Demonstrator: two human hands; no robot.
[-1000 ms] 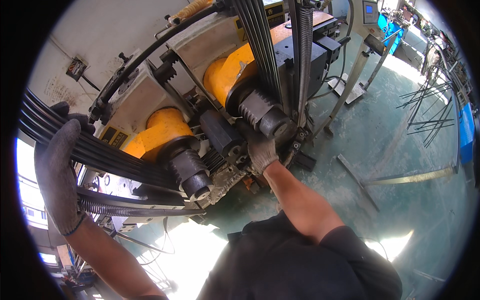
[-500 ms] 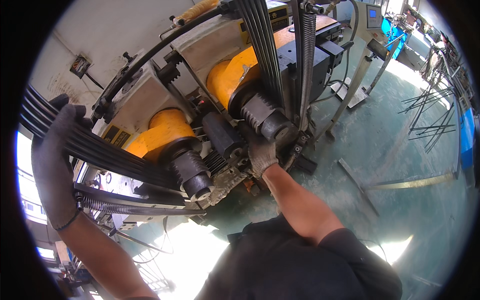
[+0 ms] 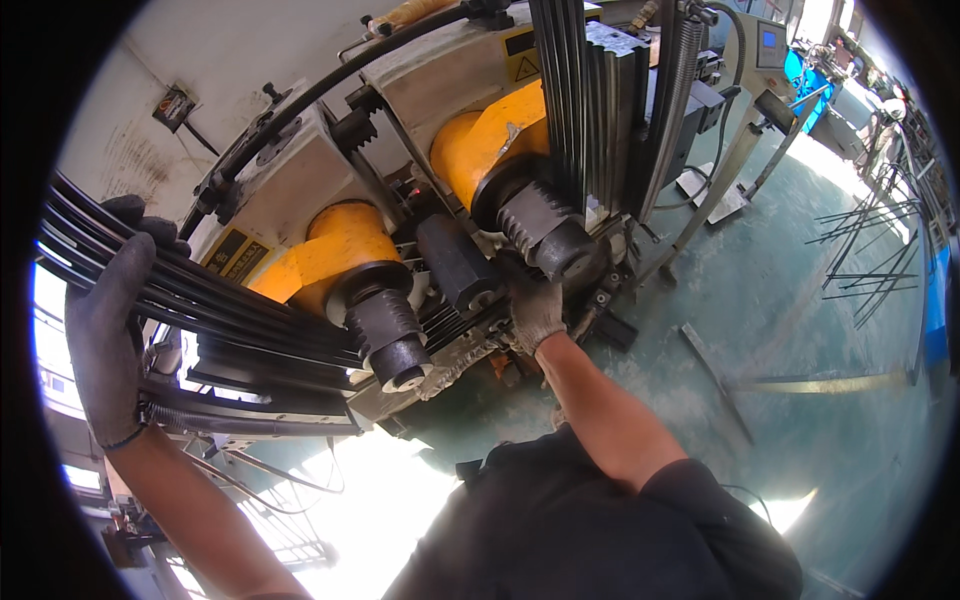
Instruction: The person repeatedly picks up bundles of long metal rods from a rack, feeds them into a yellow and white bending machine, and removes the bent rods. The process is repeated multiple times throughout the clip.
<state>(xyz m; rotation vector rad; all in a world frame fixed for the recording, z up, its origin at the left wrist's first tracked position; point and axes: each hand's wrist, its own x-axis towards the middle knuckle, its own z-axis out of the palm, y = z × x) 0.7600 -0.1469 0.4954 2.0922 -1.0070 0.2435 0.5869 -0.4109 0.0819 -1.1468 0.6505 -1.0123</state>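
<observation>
A bundle of several black metal rods (image 3: 245, 303) runs up to the left from the bending machine. My left hand (image 3: 115, 325), in a grey glove, is closed around its outer end. At the other side, more black rod lengths (image 3: 562, 100) stand steeply up beside the right grooved roller (image 3: 540, 215). Low on the machine, my gloved right hand (image 3: 536, 308) reaches in beneath that roller, next to the dark hexagonal block (image 3: 456, 262). Its fingers are hidden there. A left grooved roller (image 3: 381, 328) sits in front of a yellow housing (image 3: 345, 250).
A spring-loaded arm (image 3: 250, 418) lies below the left rods, and a coil spring (image 3: 678, 80) stands right of the upright ones. Loose thin rods (image 3: 875, 245) lie on the green floor at right, near a metal frame (image 3: 830, 384). A control panel (image 3: 765, 45) stands behind.
The left spring arm has moved down, away from the rods, and the right one has swung rightward, exposing blocks beside them. The rods at left have spread slightly. Both hands keep their places.
</observation>
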